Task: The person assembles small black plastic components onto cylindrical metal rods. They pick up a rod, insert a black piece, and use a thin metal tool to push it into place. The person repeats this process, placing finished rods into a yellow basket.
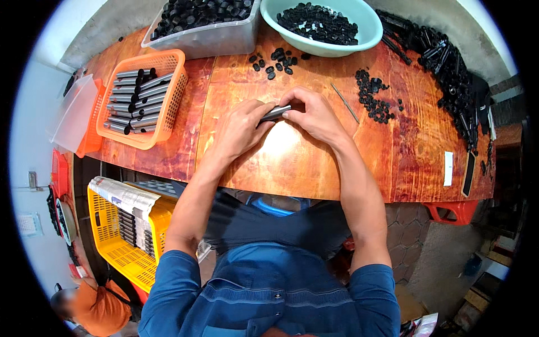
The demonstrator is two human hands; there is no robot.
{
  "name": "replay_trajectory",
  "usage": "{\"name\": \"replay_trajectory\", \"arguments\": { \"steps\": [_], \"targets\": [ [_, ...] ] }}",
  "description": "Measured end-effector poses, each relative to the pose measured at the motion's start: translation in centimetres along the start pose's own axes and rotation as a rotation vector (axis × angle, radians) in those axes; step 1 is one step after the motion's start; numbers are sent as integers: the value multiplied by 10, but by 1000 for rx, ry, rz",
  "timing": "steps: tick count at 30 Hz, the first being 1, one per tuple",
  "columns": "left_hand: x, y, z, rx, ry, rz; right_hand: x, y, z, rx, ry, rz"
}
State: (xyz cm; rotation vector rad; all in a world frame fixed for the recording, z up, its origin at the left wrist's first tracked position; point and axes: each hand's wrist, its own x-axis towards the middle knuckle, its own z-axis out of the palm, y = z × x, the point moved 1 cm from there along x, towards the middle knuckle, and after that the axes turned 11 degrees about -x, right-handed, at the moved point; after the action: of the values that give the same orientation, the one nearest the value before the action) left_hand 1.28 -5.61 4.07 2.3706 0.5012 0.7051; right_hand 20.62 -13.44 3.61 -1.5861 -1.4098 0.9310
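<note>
Over the middle of the wooden table (247,163), both my hands grip a short dark metal tube (275,113). My left hand (242,124) has its fingers closed round the left end. At the right end, my right hand (312,114) pinches the tube between thumb and fingers; whether a small part sits in that end is hidden. Loose black caps (277,60) lie beyond my hands, and small black round pieces (373,96) are spread to the right. Between those pieces and my right hand rests a thin metal rod (345,103).
An orange basket (178,84) of capped tubes stands left. Behind are a clear bin (210,45) and a pale green basin (320,49) of black parts. Black strips (449,67) pile up far right. A yellow crate (120,255) sits below left, near another person (104,309).
</note>
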Motion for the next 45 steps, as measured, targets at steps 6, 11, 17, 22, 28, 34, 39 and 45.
{"name": "replay_trajectory", "arguments": {
  "steps": [6, 11, 17, 22, 28, 34, 39, 45],
  "targets": [
    [-6, -1, 5, 74, 38, 36, 1, 10, 5, -28, 35, -115],
    [-7, 1, 7, 73, 21, 32, 1, 13, 4, -13, 36, -174],
    [-7, 6, 2, 56, -20, 35, 1, 10, -2, -167, 7, -222],
    [-3, 4, -4, -29, -99, -127, -1, 9, -3, -155, 0, -206],
    [-3, 1, -6, -22, -91, -135, 0, 8, -2, -183, -10, -196],
    [4, 5, -10, -25, -132, -124, 30, -1, 10, -337, 135, -28],
    [1, -1, -9, -23, -119, -44, 56, -19, 40, -727, 161, 108],
    [-1, -2, -8, -55, -103, -93, 49, -2, 45, -672, 404, -51]
  ]
}}
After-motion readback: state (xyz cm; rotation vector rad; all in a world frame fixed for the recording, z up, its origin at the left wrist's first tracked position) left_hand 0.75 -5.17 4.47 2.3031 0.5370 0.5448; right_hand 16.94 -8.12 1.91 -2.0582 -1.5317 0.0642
